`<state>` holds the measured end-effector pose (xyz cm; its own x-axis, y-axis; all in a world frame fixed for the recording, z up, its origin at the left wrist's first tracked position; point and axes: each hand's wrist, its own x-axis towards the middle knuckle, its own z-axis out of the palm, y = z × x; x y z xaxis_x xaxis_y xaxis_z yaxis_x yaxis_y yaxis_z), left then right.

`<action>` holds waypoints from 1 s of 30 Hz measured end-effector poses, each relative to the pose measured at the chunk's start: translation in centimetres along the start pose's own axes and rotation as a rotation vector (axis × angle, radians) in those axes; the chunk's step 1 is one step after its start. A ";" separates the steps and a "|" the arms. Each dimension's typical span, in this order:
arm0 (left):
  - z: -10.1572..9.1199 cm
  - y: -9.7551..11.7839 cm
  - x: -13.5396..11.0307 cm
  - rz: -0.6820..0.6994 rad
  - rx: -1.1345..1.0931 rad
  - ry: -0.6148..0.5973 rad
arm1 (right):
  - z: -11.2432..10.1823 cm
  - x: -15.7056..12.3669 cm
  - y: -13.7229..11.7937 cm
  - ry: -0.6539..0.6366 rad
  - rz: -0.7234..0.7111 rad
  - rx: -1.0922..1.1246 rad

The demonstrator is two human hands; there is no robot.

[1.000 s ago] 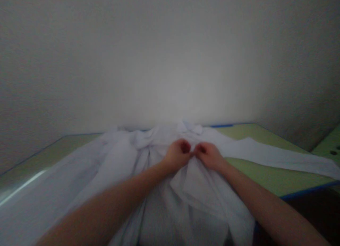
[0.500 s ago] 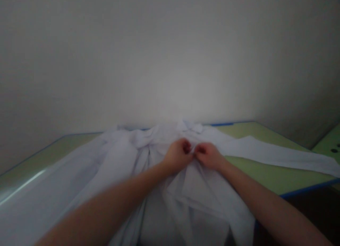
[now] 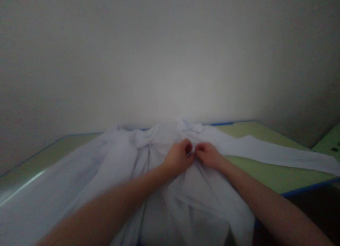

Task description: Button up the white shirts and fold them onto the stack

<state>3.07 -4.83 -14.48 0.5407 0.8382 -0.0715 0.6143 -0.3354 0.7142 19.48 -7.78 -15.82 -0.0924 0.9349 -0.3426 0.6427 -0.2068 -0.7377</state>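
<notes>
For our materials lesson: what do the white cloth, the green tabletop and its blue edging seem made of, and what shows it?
White cloth: thin matte fabric, probably; it lies in soft folds.
Green tabletop: perhaps laminate or plastic; evenly coloured, and a bright streak at left hints at gloss.
Blue edging: possibly plastic strip or tape; narrow, even band, blur hides its finish.

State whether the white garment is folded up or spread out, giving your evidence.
Spread out, though rumpled: the white garment drapes across the green table, a sleeve-like strip extending rightward.
</notes>
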 end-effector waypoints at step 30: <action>-0.1 -1.3 1.5 -0.561 -1.074 -0.316 | -0.8 -0.2 0.4 0.033 -0.195 0.069</action>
<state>3.02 -3.12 -15.42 0.5619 0.5619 -0.6071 0.1063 0.6788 0.7266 20.32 -7.85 -15.56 -0.1841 0.9679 -0.1709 0.5614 -0.0392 -0.8266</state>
